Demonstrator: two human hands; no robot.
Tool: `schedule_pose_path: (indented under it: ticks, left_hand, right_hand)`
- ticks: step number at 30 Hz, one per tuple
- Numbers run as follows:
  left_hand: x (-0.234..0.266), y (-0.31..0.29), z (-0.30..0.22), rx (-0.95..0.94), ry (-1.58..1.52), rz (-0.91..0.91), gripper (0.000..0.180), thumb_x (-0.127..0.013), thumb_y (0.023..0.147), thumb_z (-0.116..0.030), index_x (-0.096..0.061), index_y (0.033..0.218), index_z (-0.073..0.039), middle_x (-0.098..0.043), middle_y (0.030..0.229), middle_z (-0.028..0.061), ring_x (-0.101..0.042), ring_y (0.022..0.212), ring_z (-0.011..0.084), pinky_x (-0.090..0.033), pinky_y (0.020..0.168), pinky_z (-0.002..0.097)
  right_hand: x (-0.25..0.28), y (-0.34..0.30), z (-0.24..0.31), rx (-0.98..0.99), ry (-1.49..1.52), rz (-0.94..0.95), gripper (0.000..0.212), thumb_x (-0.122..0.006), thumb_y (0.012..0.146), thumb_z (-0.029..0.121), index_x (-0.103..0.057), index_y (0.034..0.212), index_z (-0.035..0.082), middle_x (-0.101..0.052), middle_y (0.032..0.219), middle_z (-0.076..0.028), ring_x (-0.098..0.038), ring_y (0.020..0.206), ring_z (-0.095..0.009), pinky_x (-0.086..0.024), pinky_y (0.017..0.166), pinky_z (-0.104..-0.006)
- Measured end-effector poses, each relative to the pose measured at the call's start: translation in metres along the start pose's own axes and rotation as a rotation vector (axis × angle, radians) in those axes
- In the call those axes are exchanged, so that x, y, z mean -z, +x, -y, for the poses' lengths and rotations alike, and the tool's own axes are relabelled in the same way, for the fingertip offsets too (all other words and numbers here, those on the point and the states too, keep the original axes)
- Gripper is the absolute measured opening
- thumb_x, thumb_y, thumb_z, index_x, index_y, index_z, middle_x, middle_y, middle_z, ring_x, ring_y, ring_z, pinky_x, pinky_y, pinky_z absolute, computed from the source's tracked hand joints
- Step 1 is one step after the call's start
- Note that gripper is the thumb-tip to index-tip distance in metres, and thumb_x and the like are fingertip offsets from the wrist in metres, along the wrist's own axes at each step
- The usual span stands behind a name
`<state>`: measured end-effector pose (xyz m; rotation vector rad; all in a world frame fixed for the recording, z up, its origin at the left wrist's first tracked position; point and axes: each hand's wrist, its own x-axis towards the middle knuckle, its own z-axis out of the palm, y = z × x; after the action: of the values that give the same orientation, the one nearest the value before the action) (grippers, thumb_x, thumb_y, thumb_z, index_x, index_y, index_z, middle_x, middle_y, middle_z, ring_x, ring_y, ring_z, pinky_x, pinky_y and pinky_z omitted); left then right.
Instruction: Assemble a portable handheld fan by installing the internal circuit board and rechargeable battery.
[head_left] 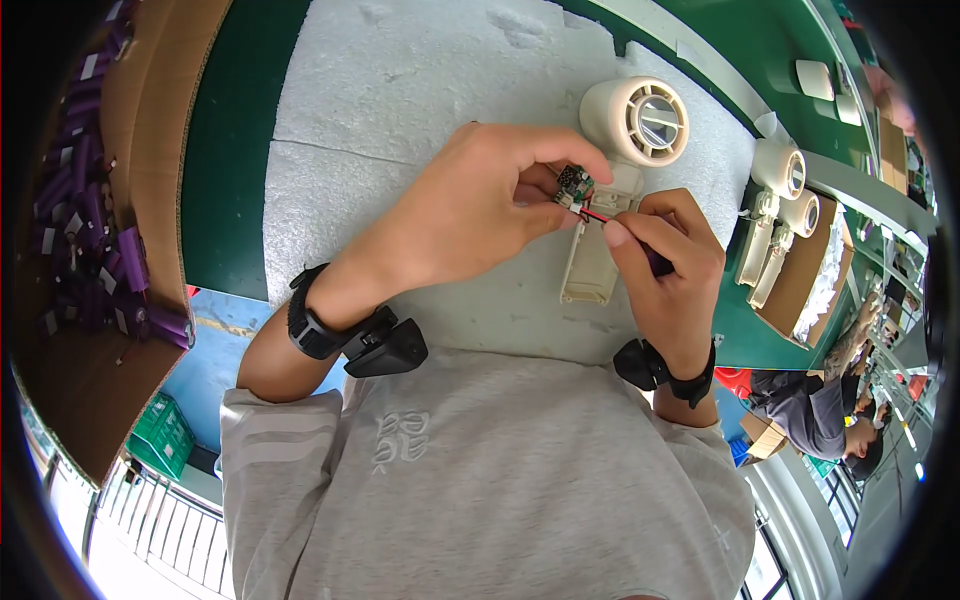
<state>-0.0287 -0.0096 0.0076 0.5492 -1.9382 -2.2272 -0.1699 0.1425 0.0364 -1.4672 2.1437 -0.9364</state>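
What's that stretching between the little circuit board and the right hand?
In the head view, thin red and black wires span that gap, between the circuit board in the left hand and the right hand.

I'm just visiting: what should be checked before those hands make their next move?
1. Board steady: ok, the left hand pinches the circuit board.
2. Wire controlled: ok, the right hand grips the red wire.
3. White connector fully seated: cannot tell, too small.
4. Handle shell open: ok, its hollow inside shows.
5. Fan head supported: ok, it rests on white foam.
6. A hand free: not ok, both are occupied.
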Motion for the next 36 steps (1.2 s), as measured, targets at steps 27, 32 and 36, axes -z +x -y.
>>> schedule_pose_path:
  ticks: [27,32,36]
  left_hand:
    - [-0.001,0.0,0.007,-0.141,-0.056,-0.113,0.031,-0.068,0.079,0.007,-0.07,0.107,-0.005,-0.07,0.087,0.0092,-0.069,0.077,0.0146,-0.057,0.074,0.0257]
    - [-0.001,0.001,0.003,-0.239,0.157,-0.079,0.04,-0.064,0.077,0.014,-0.067,0.113,-0.002,-0.069,0.103,0.0088,-0.068,0.094,0.0173,-0.057,0.083,0.0278]
    - [-0.006,0.001,0.0,-0.295,0.264,-0.123,0.041,-0.064,0.076,0.012,-0.067,0.113,-0.004,-0.069,0.102,0.0101,-0.069,0.088,0.0175,-0.057,0.078,0.0277]
  right_hand:
    - [-0.004,0.003,-0.003,0.016,0.006,-0.017,0.011,-0.072,0.081,0.004,-0.066,0.078,-0.004,-0.052,0.077,-0.006,-0.048,0.06,-0.012,-0.035,0.052,-0.026]
    - [-0.007,0.005,-0.009,0.061,-0.02,-0.022,0.009,-0.073,0.079,0.003,-0.066,0.082,-0.002,-0.055,0.08,-0.006,-0.05,0.061,-0.013,-0.038,0.053,-0.0263]
    - [-0.013,0.01,0.008,-0.047,0.051,-0.189,0.019,-0.078,0.073,0.003,-0.069,0.089,0.003,-0.058,0.081,-0.006,-0.056,0.061,-0.015,-0.045,0.052,-0.0267]
